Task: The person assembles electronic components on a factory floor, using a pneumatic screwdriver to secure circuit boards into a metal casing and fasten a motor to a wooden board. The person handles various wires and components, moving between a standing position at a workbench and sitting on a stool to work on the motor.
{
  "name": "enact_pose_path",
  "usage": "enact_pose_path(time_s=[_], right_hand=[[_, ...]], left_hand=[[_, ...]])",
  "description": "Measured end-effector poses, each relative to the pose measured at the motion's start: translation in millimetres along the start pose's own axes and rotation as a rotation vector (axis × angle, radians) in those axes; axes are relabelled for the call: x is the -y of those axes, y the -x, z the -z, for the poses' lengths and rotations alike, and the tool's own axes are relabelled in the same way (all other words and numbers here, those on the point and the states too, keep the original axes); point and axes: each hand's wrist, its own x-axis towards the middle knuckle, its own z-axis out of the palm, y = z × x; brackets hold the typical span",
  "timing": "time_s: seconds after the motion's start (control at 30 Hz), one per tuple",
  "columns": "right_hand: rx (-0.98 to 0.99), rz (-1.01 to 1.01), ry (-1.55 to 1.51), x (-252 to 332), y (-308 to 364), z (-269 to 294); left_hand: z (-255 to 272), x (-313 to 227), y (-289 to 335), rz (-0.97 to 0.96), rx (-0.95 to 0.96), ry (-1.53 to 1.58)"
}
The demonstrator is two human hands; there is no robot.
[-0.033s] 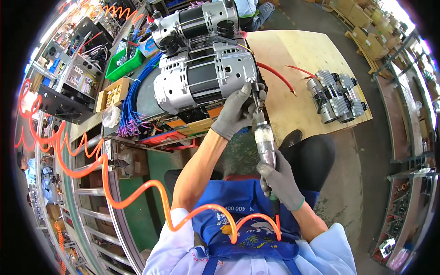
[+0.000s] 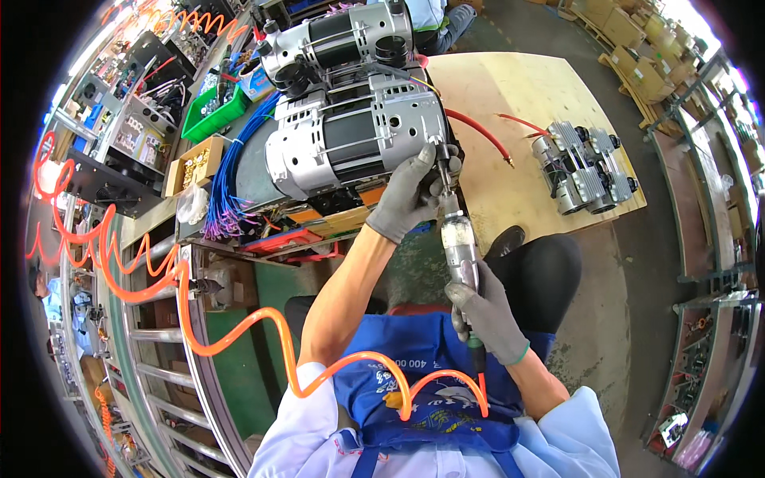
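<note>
— Grey knit gloves cover both hands. What is each one doing?

— The right hand [image 2: 488, 315] is closed in a full fist around the silver body of an air screwdriver [image 2: 460, 251], which stands nearly upright in front of the person's blue apron [image 2: 414, 374]. The left hand [image 2: 410, 195] is curled around the tool's thin front end, fingers pinched loosely at the bit, right where it meets the end face of a motor.

— Where is that motor?

— A large silver and black compressor motor [image 2: 355, 143] lies on its side on the cluttered workbench [image 2: 247, 171], just above the left hand. A second, similar motor [image 2: 339, 40] sits behind it.

— What else is nearby?

— An orange coiled air hose [image 2: 239, 334] loops from the left of the view across the apron to the bottom of the screwdriver. A bundle of blue wires [image 2: 227, 187] hangs beside the motor, near a green bin [image 2: 211, 115]. To the right, on a pale plywood board [image 2: 510, 95], two smaller silver motors [image 2: 582, 167] rest well apart from the hands, with a red tube [image 2: 478, 131] between them and the big motor.
</note>
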Motion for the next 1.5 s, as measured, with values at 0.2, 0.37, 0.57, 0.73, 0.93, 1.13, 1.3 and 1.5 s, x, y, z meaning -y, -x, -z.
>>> enact_pose_path(time_s=[0.2, 0.37, 0.57, 0.73, 0.93, 1.13, 1.3, 1.5], right_hand=[[0.037, -0.063, -0.079, 5.9, -2.5, 1.8], [0.113, -0.12, -0.308, 19.5, 8.1, -2.6], [0.138, -0.137, -0.316, 23.5, 6.3, -4.3], [0.164, -0.135, -0.381, 31.5, 5.0, -5.4], [0.179, -0.112, -0.359, 25.9, 1.1, -4.3], [0.183, -0.117, -0.399, 25.4, 2.7, 2.4], [0.107, 0.005, -0.195, 19.3, 7.8, -9.8], [0.189, -0.16, -0.04, -18.6, 25.4, -33.6]], left_hand=[[-1.4, 6.4, -5.6, -0.008, -0.097, 0.017], [2.5, 7.6, -6.2, 0.008, -0.048, 0.153], [6.9, 7.1, -8.8, 0.037, -0.062, 0.205], [7.0, 4.8, -8.6, 0.066, -0.1, 0.188], [14.0, -0.6, 8.7, 0.059, 0.052, 0.233], [13.5, -6.7, 48.3, 0.065, -0.17, 0.116], [38.5, -4.3, 75.1, 0.005, -0.239, 0.049], [43.9, -19.8, 107.5, -0.052, -0.419, 0.159]])
